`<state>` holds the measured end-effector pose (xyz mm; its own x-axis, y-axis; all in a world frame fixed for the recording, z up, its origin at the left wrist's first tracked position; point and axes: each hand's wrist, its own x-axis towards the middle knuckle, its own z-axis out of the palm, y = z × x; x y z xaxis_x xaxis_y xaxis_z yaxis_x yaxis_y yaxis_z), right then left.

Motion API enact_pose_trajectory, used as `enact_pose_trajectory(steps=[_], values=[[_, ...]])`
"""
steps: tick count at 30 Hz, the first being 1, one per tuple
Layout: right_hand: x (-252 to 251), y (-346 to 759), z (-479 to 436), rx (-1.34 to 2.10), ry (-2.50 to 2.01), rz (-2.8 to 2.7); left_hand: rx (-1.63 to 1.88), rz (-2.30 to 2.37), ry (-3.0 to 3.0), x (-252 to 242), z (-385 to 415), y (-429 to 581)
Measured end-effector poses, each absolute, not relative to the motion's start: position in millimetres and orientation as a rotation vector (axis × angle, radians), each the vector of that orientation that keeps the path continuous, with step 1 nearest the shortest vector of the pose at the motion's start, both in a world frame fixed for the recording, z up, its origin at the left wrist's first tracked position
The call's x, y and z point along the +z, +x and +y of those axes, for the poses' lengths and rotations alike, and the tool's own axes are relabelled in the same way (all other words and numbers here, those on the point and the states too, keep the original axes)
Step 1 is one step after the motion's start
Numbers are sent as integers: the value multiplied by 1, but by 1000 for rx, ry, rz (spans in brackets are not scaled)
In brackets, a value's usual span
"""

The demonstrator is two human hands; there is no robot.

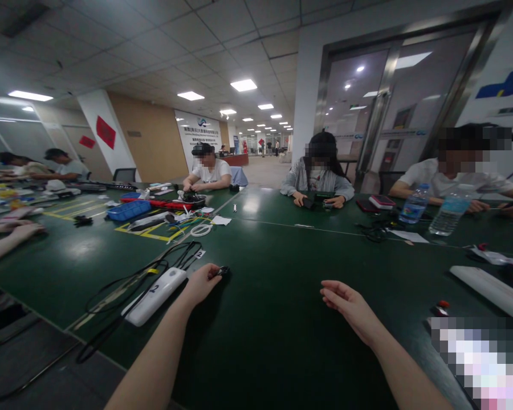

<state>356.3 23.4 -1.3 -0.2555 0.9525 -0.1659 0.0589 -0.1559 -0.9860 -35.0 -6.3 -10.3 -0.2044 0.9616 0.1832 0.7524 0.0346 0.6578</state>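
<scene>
Head view. Left hand (203, 283): extended over the green tabletop (273, 341), left of the centre line; fingers bent and closed in a pinch. A small dark object (224, 271) was held at the fingertips; its kind could not be told, as it was partly covered by the fingers. By this grip, the object was placed above or on the tabletop, just beyond the power strip; whether the tabletop was touched by it could not be made out.

Right hand (342, 299): extended at the right, well apart from the left; fingers loosely curled, thumb set near them, the hand part-open and empty.

Beside the left forearm: one white power strip (162, 293), marked "2", laid slantwise. Around it, a black cable (106, 307) was looped, partly hung over the table edge. A white tag (200, 254), also numbered 2, was seen near the cable.

Farther left: one blue bin (129, 211); one coiled white cable (201, 230), set among loose wires.

At right: two plastic bottles (414, 204), stood upright side by side; one long white object (487, 287), laid near the edge.

Across the table: one person in a striped top (318, 185) was seated, a dark item (310, 201) held in the hands.
</scene>
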Motion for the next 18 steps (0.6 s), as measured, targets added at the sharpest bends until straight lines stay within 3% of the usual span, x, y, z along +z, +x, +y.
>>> enact_pose_trajectory(steps=[18], values=[[-6, 357, 25, 1508, -1223, -1355, 768, 2114, 1942, -4, -9, -27]])
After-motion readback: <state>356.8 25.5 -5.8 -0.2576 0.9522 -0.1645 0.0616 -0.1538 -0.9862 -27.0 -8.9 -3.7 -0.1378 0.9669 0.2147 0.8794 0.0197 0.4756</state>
